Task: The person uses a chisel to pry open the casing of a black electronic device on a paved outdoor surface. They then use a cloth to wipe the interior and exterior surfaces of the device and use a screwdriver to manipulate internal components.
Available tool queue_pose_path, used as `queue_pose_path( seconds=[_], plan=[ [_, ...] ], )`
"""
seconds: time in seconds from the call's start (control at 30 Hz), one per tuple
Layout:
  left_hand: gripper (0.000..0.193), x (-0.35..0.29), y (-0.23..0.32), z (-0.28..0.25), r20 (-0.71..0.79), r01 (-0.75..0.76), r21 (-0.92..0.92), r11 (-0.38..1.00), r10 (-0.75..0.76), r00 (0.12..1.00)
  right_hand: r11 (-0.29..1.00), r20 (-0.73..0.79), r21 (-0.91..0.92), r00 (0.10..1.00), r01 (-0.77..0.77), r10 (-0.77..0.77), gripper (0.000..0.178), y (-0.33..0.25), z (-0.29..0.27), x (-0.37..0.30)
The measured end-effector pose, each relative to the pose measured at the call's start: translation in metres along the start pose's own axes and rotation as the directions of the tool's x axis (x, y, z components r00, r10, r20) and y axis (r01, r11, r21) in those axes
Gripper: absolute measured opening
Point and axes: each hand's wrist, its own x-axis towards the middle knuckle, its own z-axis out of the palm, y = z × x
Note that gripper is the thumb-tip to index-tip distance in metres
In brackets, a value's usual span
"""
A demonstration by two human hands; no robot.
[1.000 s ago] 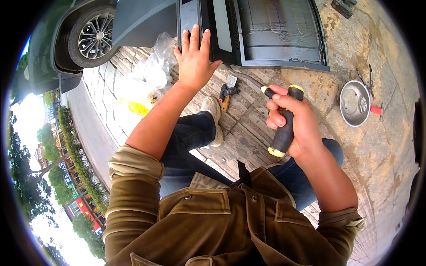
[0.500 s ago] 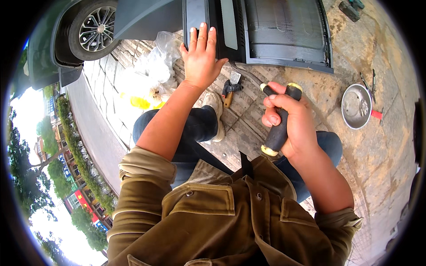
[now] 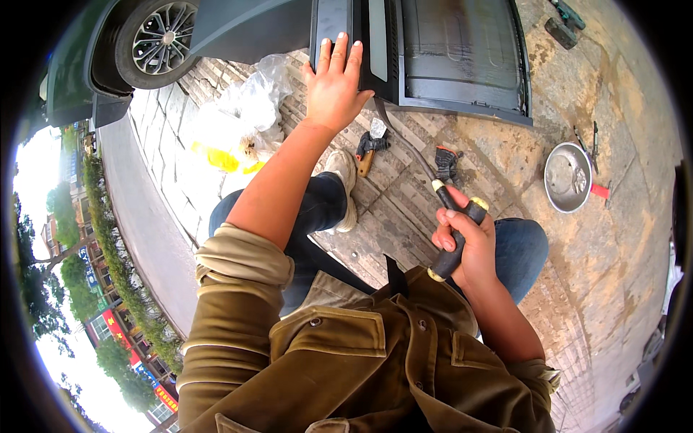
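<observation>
My left hand (image 3: pixel 334 90) lies flat, fingers spread, on the grey edge of a dark car door (image 3: pixel 462 68) in front of me. Closed around the black handle of a T-handled dent repair rod (image 3: pixel 420 160) is my right hand (image 3: pixel 473 247). The handle has pale yellow ends. Its curved metal shaft runs up to the door's near edge, where the tip is hidden. On the paving below the door lies a wooden-handled tool (image 3: pixel 366 164) with black material around its head. A black and orange glove-like item (image 3: pixel 447 163) sits right of the shaft.
A metal bowl (image 3: pixel 554 182) stands at the right, with thin tools and a red-handled one beside it. A cordless drill (image 3: pixel 565 27) lies at the far right. Clear plastic bags (image 3: pixel 261 94) are left of my arm. A car wheel (image 3: pixel 164 37) is at upper left.
My right hand has drawn the rod's handle down and slightly toward me, showing more of the shaft. The glove-like item has come into sight. My left hand stays on the door.
</observation>
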Motion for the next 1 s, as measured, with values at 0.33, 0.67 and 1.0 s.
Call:
queue_pose_path(
  seconds=[0.33,0.67,1.0],
  plan=[
    [0.086,-0.078,0.06,-0.049,0.361,0.385,-0.616,0.687,-0.188,0.913,0.089,0.514,-0.823,0.802,0.561,-0.306,0.072,0.03,-0.022,-0.019],
    [0.04,-0.175,0.071,-0.071,0.843,0.8,-0.449,-0.399,0.109,0.527,-0.141,0.766,-0.637,0.643,0.758,-0.005,0.065,0.095,0.009,-0.02],
    [0.041,-0.196,0.033,-0.052,0.784,0.671,-0.195,-0.715,0.298,0.545,0.248,0.485,-0.795,0.825,0.554,-0.29,0.033,0.002,0.026,0.152]
  ],
)
